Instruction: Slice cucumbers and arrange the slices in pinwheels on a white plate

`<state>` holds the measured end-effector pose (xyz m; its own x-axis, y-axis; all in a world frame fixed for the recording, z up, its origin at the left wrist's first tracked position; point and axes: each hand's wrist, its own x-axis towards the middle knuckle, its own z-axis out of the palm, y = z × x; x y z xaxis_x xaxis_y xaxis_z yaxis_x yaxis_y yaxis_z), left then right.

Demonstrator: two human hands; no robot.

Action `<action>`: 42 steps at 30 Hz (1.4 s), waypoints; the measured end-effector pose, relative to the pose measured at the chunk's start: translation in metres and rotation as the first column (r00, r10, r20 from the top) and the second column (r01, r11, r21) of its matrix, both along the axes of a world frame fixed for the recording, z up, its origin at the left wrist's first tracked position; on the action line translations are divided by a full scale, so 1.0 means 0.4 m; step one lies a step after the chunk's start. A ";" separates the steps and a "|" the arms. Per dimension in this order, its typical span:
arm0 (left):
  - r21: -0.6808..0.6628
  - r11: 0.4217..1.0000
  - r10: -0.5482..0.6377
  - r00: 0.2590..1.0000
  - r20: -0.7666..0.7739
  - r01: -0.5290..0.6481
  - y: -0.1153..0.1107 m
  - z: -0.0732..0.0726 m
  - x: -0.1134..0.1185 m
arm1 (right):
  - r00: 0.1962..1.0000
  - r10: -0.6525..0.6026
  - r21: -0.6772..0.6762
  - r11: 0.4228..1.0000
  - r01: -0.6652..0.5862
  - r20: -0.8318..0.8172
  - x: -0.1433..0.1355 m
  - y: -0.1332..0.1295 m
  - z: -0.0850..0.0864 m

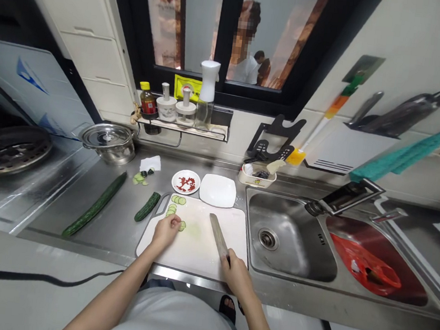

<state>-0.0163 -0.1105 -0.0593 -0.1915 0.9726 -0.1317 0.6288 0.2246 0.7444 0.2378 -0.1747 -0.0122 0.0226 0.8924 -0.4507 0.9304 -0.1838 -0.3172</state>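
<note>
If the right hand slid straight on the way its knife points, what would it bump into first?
Probably the square white plate behind the cutting board. The knife leads the right hand, so its tip would get there first, unless it's high enough to pass over; height's hard to tell.

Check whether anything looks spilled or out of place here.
Slightly odd: cucumber pieces lie loose on the steel counter, off the cutting board, and a red bag sits in the right sink basin, untidy spots for both. No clear spill shows.
</note>
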 end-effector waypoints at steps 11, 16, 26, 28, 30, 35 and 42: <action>0.063 0.994 0.087 0.996 0.020 -0.089 -0.005 -0.045 -0.103 | 1.000 0.003 -0.010 1.000 -0.003 0.004 0.001 0.003 -0.009; 0.030 0.994 0.104 0.993 -0.050 -0.102 -0.011 -0.034 -0.111 | 1.000 0.006 -0.014 1.000 -0.006 0.011 -0.001 0.002 -0.009; -0.026 0.997 0.064 0.960 -0.271 -0.074 -0.012 -0.016 -0.106 | 1.000 0.015 -0.033 0.999 -0.014 0.012 0.000 0.010 -0.010; -0.024 0.998 0.056 0.960 -0.273 -0.065 -0.011 -0.021 -0.108 | 1.000 0.012 -0.040 0.999 -0.012 0.015 0.001 0.011 -0.010; -0.005 0.998 0.060 0.965 -0.253 -0.064 -0.004 -0.024 -0.108 | 1.000 0.008 -0.048 0.999 -0.007 0.017 0.001 0.012 -0.009; 0.063 0.996 0.084 0.963 -0.257 -0.070 0.056 -0.009 -0.082 | 1.000 0.008 -0.042 0.999 -0.008 0.007 0.000 0.013 -0.003; -0.001 0.999 -0.045 0.913 -0.405 0.049 0.164 0.026 -0.026 | 0.999 0.020 -0.040 0.999 -0.019 0.031 -0.008 0.009 0.008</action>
<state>-0.0269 -0.0450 -0.0488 -0.1803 0.9827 -0.0434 0.8865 0.1815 0.4256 0.2347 -0.1709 -0.0089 0.0202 0.8741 -0.4852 0.9433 -0.1775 -0.2805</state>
